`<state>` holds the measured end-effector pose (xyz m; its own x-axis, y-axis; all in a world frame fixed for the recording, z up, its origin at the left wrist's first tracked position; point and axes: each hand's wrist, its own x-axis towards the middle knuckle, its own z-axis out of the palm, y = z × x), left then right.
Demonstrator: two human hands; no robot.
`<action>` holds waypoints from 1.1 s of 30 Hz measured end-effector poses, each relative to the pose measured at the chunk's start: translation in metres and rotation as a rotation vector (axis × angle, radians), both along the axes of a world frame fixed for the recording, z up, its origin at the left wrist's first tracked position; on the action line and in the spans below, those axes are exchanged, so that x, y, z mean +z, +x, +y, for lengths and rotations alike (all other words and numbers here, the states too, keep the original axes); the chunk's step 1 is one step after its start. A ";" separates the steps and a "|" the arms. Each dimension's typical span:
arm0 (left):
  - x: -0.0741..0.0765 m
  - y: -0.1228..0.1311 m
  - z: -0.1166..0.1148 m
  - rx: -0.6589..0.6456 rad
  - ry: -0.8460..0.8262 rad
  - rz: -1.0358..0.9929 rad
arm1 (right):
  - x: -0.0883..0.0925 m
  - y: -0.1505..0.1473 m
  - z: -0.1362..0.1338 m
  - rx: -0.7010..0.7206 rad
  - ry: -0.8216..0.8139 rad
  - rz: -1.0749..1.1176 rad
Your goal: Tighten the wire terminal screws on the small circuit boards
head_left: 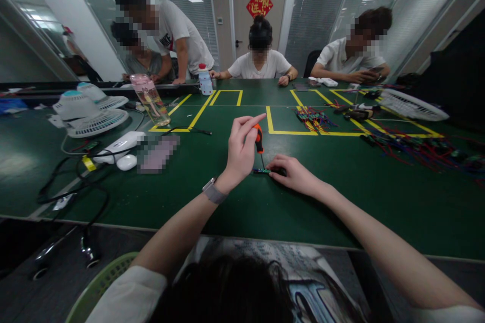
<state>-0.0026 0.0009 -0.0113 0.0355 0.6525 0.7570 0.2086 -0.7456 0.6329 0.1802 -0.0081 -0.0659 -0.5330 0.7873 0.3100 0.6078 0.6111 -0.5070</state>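
Note:
In my left hand (241, 147) is an upright screwdriver (259, 140) with an orange and black handle. The index finger stretches forward past the handle while the thumb side rests against it. The screwdriver's thin shaft runs down to a small green circuit board (261, 171) lying on the table. My right hand (290, 174) lies low on the table, its fingertips closed on the board's right end. Something dark shows under the right palm, too shaded to name. A watch is on my left wrist.
Several wired boards (312, 118) lie ahead to the right, with tangled wires (417, 151) farther right. A bottle (150, 101), white fans (94, 113), a power strip (120, 146) and cables stand or lie to the left. Other people sit or stand across the green table (212, 217).

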 end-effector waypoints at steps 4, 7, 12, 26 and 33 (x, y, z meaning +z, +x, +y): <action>-0.002 0.003 0.000 -0.091 -0.039 -0.041 | 0.001 0.000 -0.001 -0.001 -0.009 0.004; 0.001 0.003 -0.002 0.036 0.009 0.003 | 0.001 0.000 -0.001 -0.007 -0.011 0.003; 0.001 0.002 -0.001 -0.047 -0.028 0.003 | 0.002 0.000 -0.001 -0.004 -0.017 0.005; 0.001 0.001 -0.001 -0.041 0.013 0.042 | 0.002 0.000 -0.001 -0.005 -0.025 -0.007; 0.002 0.004 -0.001 -0.119 -0.029 -0.082 | 0.002 0.000 -0.001 -0.003 -0.019 -0.007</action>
<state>0.0014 0.0002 -0.0093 0.0528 0.6693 0.7412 0.0669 -0.7429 0.6661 0.1803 -0.0090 -0.0643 -0.5328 0.7947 0.2908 0.6135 0.5994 -0.5141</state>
